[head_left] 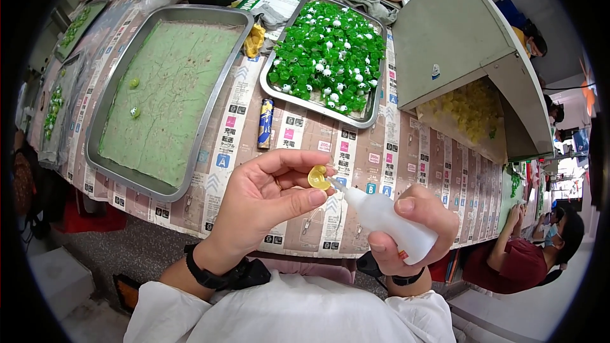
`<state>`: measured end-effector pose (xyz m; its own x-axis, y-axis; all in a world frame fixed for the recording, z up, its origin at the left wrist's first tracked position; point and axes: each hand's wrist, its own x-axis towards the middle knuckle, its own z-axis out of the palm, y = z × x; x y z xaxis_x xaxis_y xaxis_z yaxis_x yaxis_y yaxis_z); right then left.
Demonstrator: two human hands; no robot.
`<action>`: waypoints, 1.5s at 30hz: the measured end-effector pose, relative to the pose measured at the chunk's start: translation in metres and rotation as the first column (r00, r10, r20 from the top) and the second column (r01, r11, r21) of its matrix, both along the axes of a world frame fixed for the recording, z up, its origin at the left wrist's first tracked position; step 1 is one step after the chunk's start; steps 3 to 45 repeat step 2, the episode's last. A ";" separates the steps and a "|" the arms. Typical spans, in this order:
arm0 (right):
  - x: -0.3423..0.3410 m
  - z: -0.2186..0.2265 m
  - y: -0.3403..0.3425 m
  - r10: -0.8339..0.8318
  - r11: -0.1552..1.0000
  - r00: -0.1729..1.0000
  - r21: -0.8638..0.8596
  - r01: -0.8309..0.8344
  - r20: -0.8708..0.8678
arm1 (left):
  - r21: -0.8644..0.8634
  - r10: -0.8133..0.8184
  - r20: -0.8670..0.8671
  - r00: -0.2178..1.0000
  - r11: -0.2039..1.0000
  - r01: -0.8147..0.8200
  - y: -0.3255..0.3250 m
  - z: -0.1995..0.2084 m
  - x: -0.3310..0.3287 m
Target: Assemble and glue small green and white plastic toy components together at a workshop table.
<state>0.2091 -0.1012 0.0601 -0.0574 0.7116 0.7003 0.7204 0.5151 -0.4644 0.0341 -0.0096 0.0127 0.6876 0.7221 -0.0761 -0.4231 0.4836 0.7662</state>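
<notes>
My left hand (254, 194) pinches a small, curved, see-through yellow plastic piece (318, 178) between thumb and fingers, above the near edge of the table. My right hand (432, 216) is wrapped round a white squeeze bottle (397, 225), tilted so that its thin nozzle (340, 186) points at the yellow piece. The tip is right beside the piece; whether it touches cannot be made out. Just beyond my left hand lies a blue and yellow tube (265, 126). Farther off, a metal tray (310, 107) holds a heap of small green and white pieces (327, 54).
At left, a larger metal tray (138, 187) lined with green sheet bears two small green pieces (134, 82). A grey open-fronted box (457, 38) at right has yellow pieces (470, 109) inside. Crumpled yellow material (254, 40) lies between the trays. Another person (518, 254) sits at far right.
</notes>
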 end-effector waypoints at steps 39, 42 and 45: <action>0.000 0.001 0.000 0.006 1.000 1.000 -0.007 -0.006 -0.003 | 0.008 -0.004 0.005 1.000 1.000 0.004 0.000 0.000 -0.001; 0.000 0.001 0.000 0.006 1.000 1.000 -0.007 -0.006 -0.003 | 0.008 -0.004 0.005 1.000 1.000 0.004 0.000 0.000 -0.001; 0.000 0.001 0.000 0.006 1.000 1.000 -0.007 -0.006 -0.003 | 0.008 -0.004 0.005 1.000 1.000 0.004 0.000 0.000 -0.001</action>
